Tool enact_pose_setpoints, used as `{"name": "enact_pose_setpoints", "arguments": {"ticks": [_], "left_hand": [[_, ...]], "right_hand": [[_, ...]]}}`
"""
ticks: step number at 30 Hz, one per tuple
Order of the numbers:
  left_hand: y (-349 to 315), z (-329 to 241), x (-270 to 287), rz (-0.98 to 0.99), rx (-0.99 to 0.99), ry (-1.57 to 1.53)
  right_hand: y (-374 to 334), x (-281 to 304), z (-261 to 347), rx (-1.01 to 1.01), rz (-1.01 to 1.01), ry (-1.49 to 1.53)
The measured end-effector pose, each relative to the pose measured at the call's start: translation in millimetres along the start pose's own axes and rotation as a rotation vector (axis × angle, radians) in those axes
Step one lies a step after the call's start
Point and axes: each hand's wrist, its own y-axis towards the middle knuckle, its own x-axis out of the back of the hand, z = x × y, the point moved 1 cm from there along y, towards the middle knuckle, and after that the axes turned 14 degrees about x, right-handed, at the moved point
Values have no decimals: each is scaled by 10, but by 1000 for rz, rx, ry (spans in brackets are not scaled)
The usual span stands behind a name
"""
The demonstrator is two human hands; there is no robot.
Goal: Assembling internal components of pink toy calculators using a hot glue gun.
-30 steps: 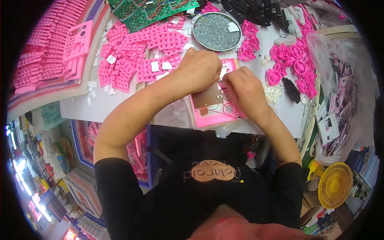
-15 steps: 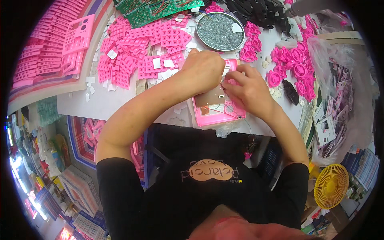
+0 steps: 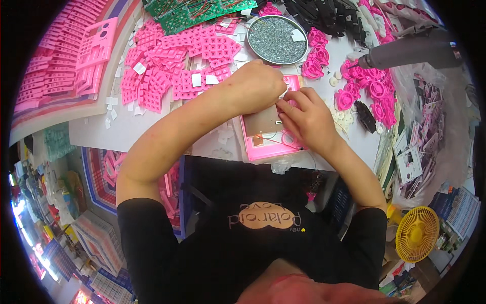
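A pink plastic case (image 3: 272, 150) lies on the table in front of me, with a brown circuit board (image 3: 260, 122) and thin wires inside it. My left hand (image 3: 259, 85) is curled closed over the far part of the case, its fingertips turned away from view. Close beside it, my right hand (image 3: 311, 117) has thumb and fingers drawn together at the board's right edge. Whatever either hand pinches is hidden or too small to make out.
A dish of small screws (image 3: 277, 43) stands beyond my hands. Pink button pads (image 3: 197, 53) and green circuit boards (image 3: 195, 12) lie far left. At right, a dark grey power screwdriver (image 3: 412, 52) hangs above pink round parts (image 3: 375, 83). A yellow basket (image 3: 416, 234) sits lower right.
The screwdriver has swung from the top edge down over the pink round parts at right. My right hand has shifted slightly toward the left one, and its fingers have drawn closer together.
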Motion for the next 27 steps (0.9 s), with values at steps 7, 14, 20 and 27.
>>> {"name": "enact_pose_setpoints", "arguments": {"ticks": [7,14,20,27], "left_hand": [[-40,-7,-66,-109,-4,23],[-302,131,-51,-46,112,-77],[-519,135,19,-288,311,-185],[-625,70,91,-479,294,-256]], "right_hand": [[104,6,58,-117,125,-39],[74,114,-12,-40,135,47],[61,81,0,-50,115,31],[32,34,25,-67,99,4]]}}
